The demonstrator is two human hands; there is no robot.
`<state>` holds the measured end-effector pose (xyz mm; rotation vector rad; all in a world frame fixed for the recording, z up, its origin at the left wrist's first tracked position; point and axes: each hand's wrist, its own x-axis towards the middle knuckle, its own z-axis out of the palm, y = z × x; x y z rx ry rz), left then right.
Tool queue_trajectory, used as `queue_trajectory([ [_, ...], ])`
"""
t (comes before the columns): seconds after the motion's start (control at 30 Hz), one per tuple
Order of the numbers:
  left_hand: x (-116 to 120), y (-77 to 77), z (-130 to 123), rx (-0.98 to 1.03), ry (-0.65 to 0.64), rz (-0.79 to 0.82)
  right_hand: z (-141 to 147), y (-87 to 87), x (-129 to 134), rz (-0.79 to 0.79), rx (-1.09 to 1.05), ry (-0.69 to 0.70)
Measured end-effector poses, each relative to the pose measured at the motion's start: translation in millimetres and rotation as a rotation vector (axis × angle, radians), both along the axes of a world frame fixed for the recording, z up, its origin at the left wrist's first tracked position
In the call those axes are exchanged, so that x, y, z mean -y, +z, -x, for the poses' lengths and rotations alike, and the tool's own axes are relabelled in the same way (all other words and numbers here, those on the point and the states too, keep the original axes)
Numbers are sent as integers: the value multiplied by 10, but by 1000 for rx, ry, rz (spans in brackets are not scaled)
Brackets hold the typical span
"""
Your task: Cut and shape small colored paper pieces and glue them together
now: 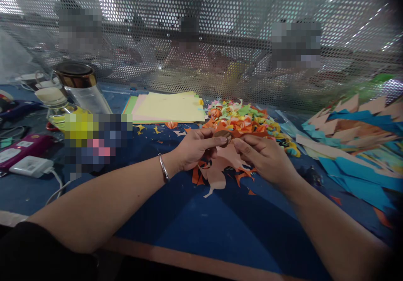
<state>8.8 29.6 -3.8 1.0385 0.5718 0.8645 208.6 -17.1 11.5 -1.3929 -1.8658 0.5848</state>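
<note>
Above the middle of the table, my left hand (197, 147) pinches a small rounded brown-orange paper piece (223, 137) between thumb and fingers. The fingertips of my right hand (262, 153) are closed at the right edge of the same piece. Its lines look like folds, but the exact shape is partly covered by my fingers. Below my hands lie a pale peach paper cutout (217, 176) and orange paper scraps (198, 175). Just behind them rises a heap of colourful cut and folded paper pieces (245, 115).
A stack of coloured paper sheets (170, 106) lies at the back. Bottles (91, 92), a power bank (27, 151) and a white charger with cable (31, 166) stand left. Blue and peach pointed papers (355, 125) fan out right. A perforated metal screen (220, 33) closes the back.
</note>
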Motion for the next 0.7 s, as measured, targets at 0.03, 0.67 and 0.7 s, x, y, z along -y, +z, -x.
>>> queue_trajectory([
  [0.03, 0, -6, -1, 4, 6, -5, -2, -5, -2, -1, -5, -4],
  [0.67, 3, -6, -12, 36, 30, 8, -5, 7, 13, -17, 24, -26],
  [0.7, -1, -14, -11, 38, 27, 8, -4, 9, 15, -17, 23, -26],
])
